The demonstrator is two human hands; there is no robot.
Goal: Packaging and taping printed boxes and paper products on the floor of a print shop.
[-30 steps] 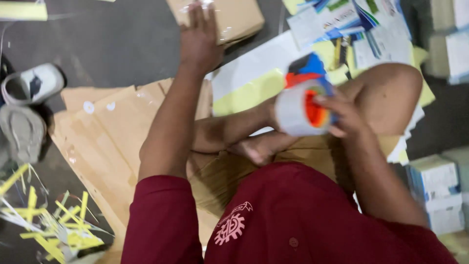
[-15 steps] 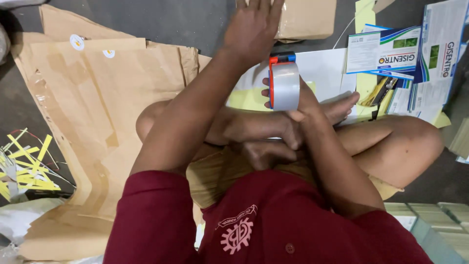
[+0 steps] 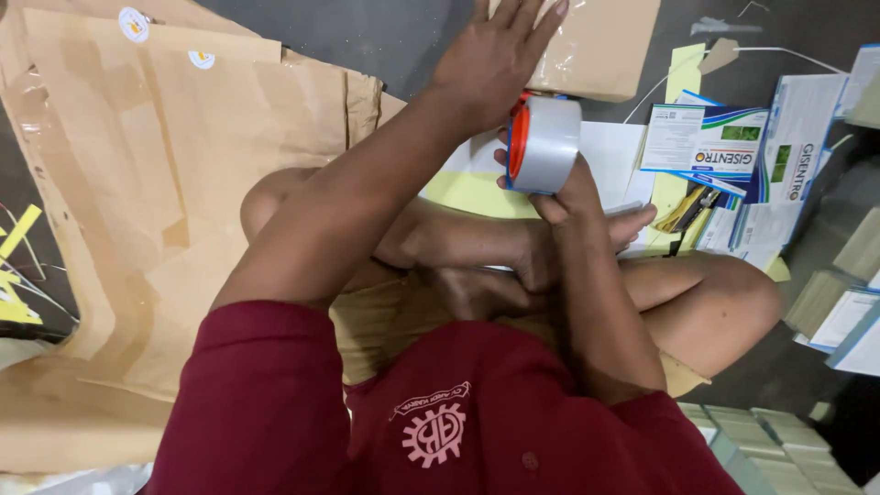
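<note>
Fingers, left: the left hand (image 3: 500, 55) lies flat and spread, palm down, pressing on the parcel (image 3: 596, 46); it grips nothing.
Fingers, right: the right hand (image 3: 564, 188) is curled around the tape roll (image 3: 543, 144), thumb and fingertips hidden behind it, holding the roll upright just below the parcel's near edge.
Parcel: it sits on the floor at the top of the view, ahead of the person's crossed legs, partly cut off by the frame.
Done, as I judge it: the parcel is already wrapped in brown paper, and glossy strips across its face suggest some tape is on.
Left, as I judge it: the roll is close against the near edge, so that seam looks unsealed; whether a strip runs from roll to parcel cannot be told.
Tape roll: a thick ring, smooth grey outer face, orange core on the left side, a blue rim showing underneath.
Parcel surface: flat and box-like, matt brown paper, shiny and slightly wrinkled where film covers it.
Cardboard (image 3: 156, 183): large flattened brown sheets to the left, creased, with old tape marks and two small round stickers.
Cartons (image 3: 724, 147): small white, blue and green packs lie loose to the right, with more stacked near the right edge.
Scraps (image 3: 18, 275): thin yellow strips lie on the dark floor at far left.
Sleeve (image 3: 257, 394): dark red cloth, soft and matt.
</note>
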